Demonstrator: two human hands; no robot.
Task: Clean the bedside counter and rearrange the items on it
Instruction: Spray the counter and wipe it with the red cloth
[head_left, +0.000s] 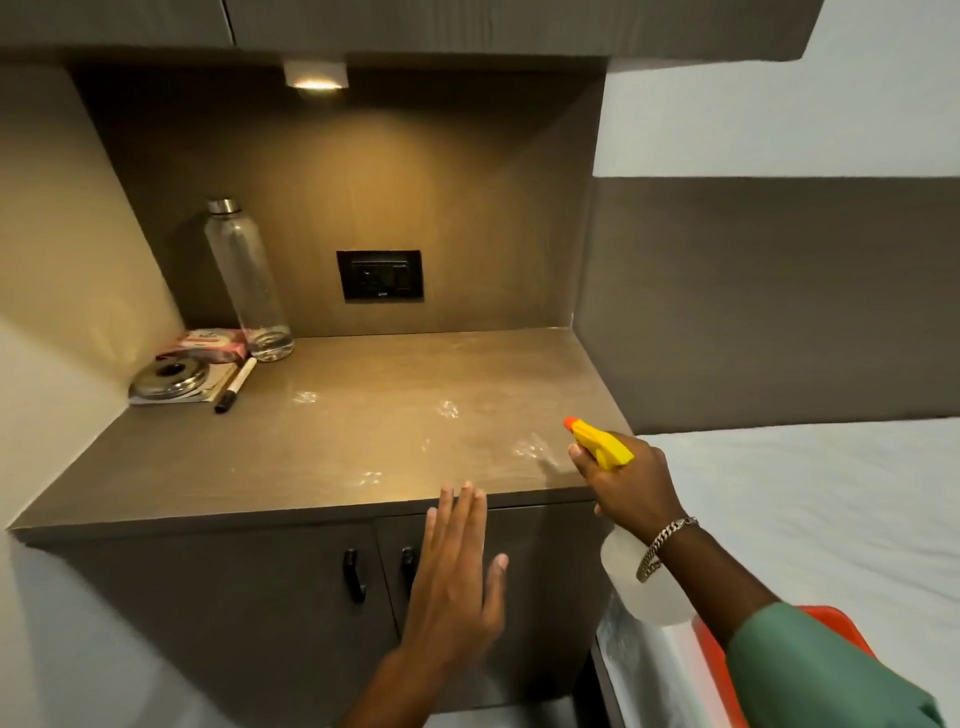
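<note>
The brown bedside counter (363, 426) has wet spray patches across its middle and right. My right hand (628, 488) is shut on a spray bottle (602, 444) with a yellow head and orange nozzle, held over the counter's front right corner and aimed left. My left hand (452, 571) is open and flat, fingers together, in front of the counter's front edge, holding nothing. In the back left corner stand a clear glass bottle (249, 280), a pink packet (215, 345), a steel lid (169, 378) on a notepad (215, 384), and a marker (236, 384).
A black socket plate (380, 274) is set in the back wall. Cabinet doors with two black handles (355, 574) are below the counter. A white bed (810, 499) lies to the right. An orange thing (727, 660) shows under my right sleeve. A lamp (315, 78) glows overhead.
</note>
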